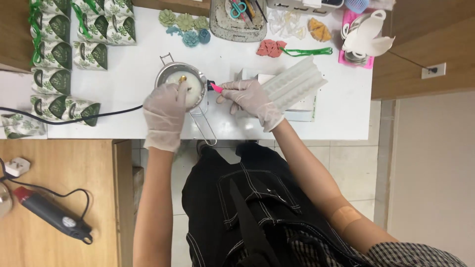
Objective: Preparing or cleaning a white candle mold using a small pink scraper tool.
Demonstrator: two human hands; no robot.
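Head view, looking straight down on a white table (pixel 123 94). Both hands gloved, thin translucent gloves.

Left hand (pixel 165 111): fingers curled closed round a thin stick (pixel 182 81) that stands in the small metal pot (pixel 180 81). Grip is snug, knuckles up. Pot holds a pale, milky fill; it sits near the middle of the table, closer to the front edge than the back, wire handle (pixel 205 126) running out toward the front edge.

Right hand (pixel 245 96): mostly closed, thumb and forefinger pinched on a small pink tool (pixel 216 88) whose tip points at the pot's rim. Can't tell if the tip touches the rim. Hand rests just beside the pot, partly over a white ribbed mould (pixel 294 84) lying at an angle on the right half of the table.

Rest of the table:
- left edge and back-left corner: rows of green-and-white leaf-print gift boxes (pixel 54 54)
- back edge, centre: small green and blue flower shapes (pixel 185 27), grey tray (pixel 237 22) with scissors (pixel 238 7)
- behind the mould: red flower piece (pixel 269 48) with a green ribbon (pixel 309 51)
- back-right corner: white paper cups (pixel 368 34) on a pink pad

Black cable (pixel 69 116) crosses the left of the table toward the pot. Heat gun (pixel 52 215) lies on a wooden surface lower left, well apart.
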